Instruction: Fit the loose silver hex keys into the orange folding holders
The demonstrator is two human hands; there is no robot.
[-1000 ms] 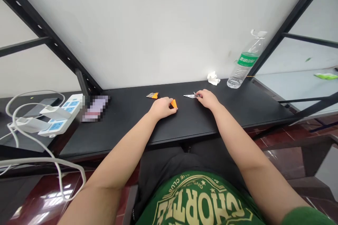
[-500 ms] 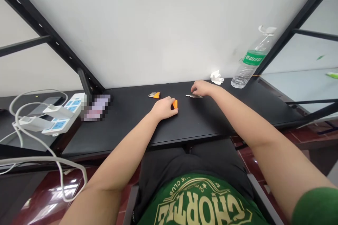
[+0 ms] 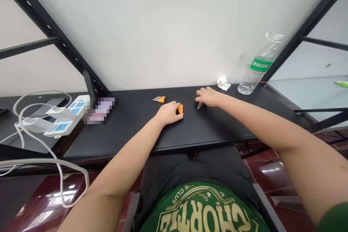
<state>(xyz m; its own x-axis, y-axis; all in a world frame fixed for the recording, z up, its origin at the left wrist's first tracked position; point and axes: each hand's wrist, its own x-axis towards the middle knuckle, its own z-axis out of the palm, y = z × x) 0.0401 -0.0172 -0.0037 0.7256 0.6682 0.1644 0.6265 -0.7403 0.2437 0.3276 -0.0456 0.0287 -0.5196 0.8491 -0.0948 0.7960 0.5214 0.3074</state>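
Observation:
On the black tabletop, my left hand (image 3: 170, 112) is closed around a small orange plastic holder (image 3: 180, 109), thumb at the near side and fingers at the far side. To its right, my right hand (image 3: 207, 96) pinches a bunch of thin silver drill bits (image 3: 200, 105); they poke out below the fingertips at a steep slant, partly hidden by the hand. Behind my left hand lies another orange holder (image 3: 162, 99) with several silver bits fanned out toward the left.
A crumpled white tissue (image 3: 223, 83) and a large clear water bottle (image 3: 255, 70) stand by the wall at the back right. At left are a blurred phone-like item (image 3: 101, 110), a white power strip (image 3: 71, 117) with plugs, and looping white cables (image 3: 61, 166).
The bits under my right hand lay flat and sideways; now they are gathered and tilted in its fingers. My left hand stays in place with the orange holder. The view has shifted slightly.

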